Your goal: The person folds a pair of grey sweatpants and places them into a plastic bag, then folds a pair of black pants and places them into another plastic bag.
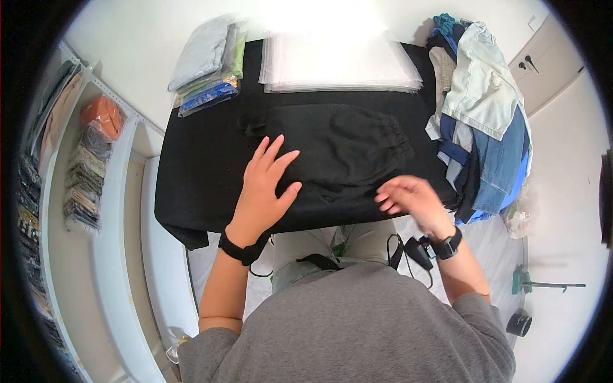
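A folded black garment (338,143) with a gathered, elastic-looking edge at its right end lies on the black-covered table (198,159). At its lower left, my left hand (265,185) is open, fingers spread and fingertips over the dark cloth. My right hand (412,198) is close to the garment's lower right corner, near the table's front edge. Its fingers are loosely bent and slightly blurred, with nothing visible in them.
Behind the garment lies a stack of clear plastic bags (338,67). Bagged clothes (204,64) are piled at the back left. A heap of loose clothes (482,115), denim among them, hangs over the right side. White shelving (105,191) with packed garments stands left.
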A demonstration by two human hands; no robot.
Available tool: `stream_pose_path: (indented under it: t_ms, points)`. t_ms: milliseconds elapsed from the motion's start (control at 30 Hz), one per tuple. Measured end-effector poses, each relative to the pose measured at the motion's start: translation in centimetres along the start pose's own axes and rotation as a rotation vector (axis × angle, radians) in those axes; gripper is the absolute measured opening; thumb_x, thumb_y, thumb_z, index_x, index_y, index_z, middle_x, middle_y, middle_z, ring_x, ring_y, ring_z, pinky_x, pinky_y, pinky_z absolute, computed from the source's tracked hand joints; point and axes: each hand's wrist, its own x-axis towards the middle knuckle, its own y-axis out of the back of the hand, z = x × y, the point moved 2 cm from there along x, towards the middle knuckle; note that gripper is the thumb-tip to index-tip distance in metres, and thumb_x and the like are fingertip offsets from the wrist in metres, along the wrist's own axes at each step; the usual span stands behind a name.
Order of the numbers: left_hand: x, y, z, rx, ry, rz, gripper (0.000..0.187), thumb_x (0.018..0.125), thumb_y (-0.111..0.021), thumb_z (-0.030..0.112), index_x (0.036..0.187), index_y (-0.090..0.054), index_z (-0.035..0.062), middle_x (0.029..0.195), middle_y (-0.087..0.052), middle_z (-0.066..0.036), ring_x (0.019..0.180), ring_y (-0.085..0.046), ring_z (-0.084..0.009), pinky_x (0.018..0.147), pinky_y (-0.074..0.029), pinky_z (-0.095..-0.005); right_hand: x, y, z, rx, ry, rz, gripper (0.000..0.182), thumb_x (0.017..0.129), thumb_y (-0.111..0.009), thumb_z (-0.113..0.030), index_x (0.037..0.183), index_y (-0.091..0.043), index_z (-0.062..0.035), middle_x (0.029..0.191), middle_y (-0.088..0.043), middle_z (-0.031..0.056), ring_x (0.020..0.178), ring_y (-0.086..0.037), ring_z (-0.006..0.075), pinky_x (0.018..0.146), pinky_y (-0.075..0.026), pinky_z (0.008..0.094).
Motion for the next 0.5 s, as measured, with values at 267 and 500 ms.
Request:
stream_pose_path:
  t_ms: [267, 500]
  points:
    - [0.3, -2.7, -1.3, 0.135, 0.020, -0.216, 0.055, 0.074, -0.052, -0.011, 0.122, -0.056, 0.0153, 0.142, -0.038, -0.013, 0.133, -0.030, -0.0358, 0.106, -0.034, -0.0414, 3.7, 0.7, -5.2, -1.116, 0.929, 0.501, 0.035, 0.082, -0.064, -0.019, 0.116, -0.059, -0.0116, 0.132, -0.046, 0.0150, 0.119, -0.046, 0.0358, 0.101, -0.035, 0.0367]
    - [-1.5, -0.8, -0.9, 0.134, 0.123, -0.303, 0.048, 0.075, -0.050, -0.009, 0.117, -0.061, 0.0122, 0.139, -0.043, -0.013, 0.135, -0.029, -0.0336, 0.105, -0.036, -0.0389, 7.3, 0.5, -2.0, -1.016, 0.607, 0.196, 0.036, 0.082, -0.066, -0.030, 0.115, -0.060, -0.0161, 0.142, -0.031, 0.0237, 0.126, -0.038, 0.0407, 0.103, -0.037, 0.0440]
